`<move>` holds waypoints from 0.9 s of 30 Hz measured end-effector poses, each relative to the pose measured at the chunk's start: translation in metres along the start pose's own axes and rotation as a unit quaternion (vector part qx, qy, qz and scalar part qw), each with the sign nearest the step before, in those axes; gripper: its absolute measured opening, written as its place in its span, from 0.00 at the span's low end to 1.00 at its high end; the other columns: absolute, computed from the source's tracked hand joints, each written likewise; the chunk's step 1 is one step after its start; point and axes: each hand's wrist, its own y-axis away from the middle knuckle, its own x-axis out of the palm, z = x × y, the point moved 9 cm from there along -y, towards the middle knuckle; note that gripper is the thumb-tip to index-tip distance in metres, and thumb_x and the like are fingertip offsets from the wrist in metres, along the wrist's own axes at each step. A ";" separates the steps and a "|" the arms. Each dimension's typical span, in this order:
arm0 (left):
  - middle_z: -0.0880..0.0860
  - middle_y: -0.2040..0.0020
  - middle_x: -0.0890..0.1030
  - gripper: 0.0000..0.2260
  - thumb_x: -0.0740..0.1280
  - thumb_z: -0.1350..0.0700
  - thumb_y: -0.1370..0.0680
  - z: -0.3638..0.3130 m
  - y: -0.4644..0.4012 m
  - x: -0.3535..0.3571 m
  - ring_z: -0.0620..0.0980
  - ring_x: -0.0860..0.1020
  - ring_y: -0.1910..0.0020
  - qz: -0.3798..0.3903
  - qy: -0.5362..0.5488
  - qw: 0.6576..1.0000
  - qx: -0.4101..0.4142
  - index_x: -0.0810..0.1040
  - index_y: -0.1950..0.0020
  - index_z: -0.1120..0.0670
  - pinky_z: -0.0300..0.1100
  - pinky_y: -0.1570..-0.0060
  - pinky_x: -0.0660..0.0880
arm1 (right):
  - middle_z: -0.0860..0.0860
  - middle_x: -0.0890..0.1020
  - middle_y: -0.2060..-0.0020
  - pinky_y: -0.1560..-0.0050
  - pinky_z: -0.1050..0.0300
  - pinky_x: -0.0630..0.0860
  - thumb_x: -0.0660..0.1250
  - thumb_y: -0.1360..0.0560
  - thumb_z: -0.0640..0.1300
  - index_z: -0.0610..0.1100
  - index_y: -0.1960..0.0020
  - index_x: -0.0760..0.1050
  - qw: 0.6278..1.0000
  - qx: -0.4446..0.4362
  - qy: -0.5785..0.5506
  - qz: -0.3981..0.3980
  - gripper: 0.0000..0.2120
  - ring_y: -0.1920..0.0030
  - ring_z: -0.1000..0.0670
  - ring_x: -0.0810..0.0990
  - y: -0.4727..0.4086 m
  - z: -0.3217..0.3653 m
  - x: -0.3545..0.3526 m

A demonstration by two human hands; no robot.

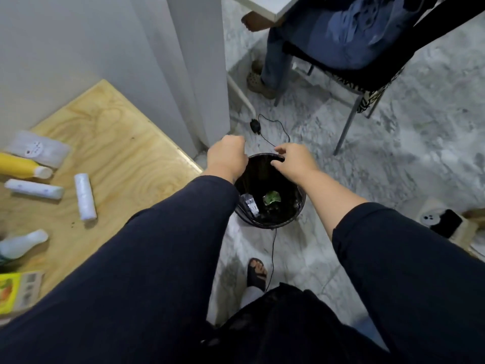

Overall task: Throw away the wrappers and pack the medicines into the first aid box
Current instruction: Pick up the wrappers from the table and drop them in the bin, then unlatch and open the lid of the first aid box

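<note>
At the far left a wooden table carries the medicines: a flat white packet near the wall, a yellow bottle lying on its side just below it, a white tube lying crosswise, a white roll lying lengthwise a little to its right, a white bottle tipped over near the table's edge, and a yellow box at the lower left corner. No first aid box shows in this view. Moving right, the left hand, in a dark sleeve, hangs over the near-left rim of a black bin standing on the marble floor; its fingers are curled under and hidden, so I cannot tell whether they hold anything. Inside the bin lie a silvery wrapper against the left wall and a green wrapper near the middle. The right hand hovers over the far rim, fingers loosely spread and bent downward, with nothing visible in them. A thin black cable runs across the floor past the bin. Upper right, another person sits on a black chair, and at the right edge a white socket block rests on the floor
</note>
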 end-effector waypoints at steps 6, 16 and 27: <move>0.57 0.41 0.80 0.15 0.62 0.58 0.23 0.050 0.053 -0.055 0.60 0.78 0.43 -0.069 -0.018 0.997 -0.012 0.76 0.36 0.55 0.50 0.51 0.76 | 0.46 0.79 0.37 0.38 0.46 0.75 0.68 0.26 0.46 0.45 0.35 0.74 0.994 -0.084 0.054 -0.035 0.20 0.37 0.44 0.76 0.045 0.082 -0.008; 0.54 0.42 0.80 0.15 0.63 0.52 0.22 0.186 0.192 -0.140 0.58 0.78 0.44 -0.165 -0.049 0.981 -0.091 0.75 0.37 0.55 0.47 0.57 0.72 | 0.47 0.77 0.36 0.38 0.48 0.74 0.67 0.26 0.52 0.46 0.33 0.71 0.964 -0.222 0.139 -0.042 0.23 0.35 0.45 0.73 0.134 0.245 0.035; 0.55 0.46 0.80 0.10 0.63 0.55 0.22 0.387 0.387 -0.183 0.58 0.79 0.49 -0.231 -0.047 0.924 -0.302 0.78 0.43 0.56 0.46 0.61 0.69 | 0.46 0.77 0.37 0.41 0.50 0.75 0.68 0.27 0.51 0.47 0.34 0.73 0.893 -0.410 0.185 0.027 0.23 0.36 0.44 0.74 0.230 0.447 0.168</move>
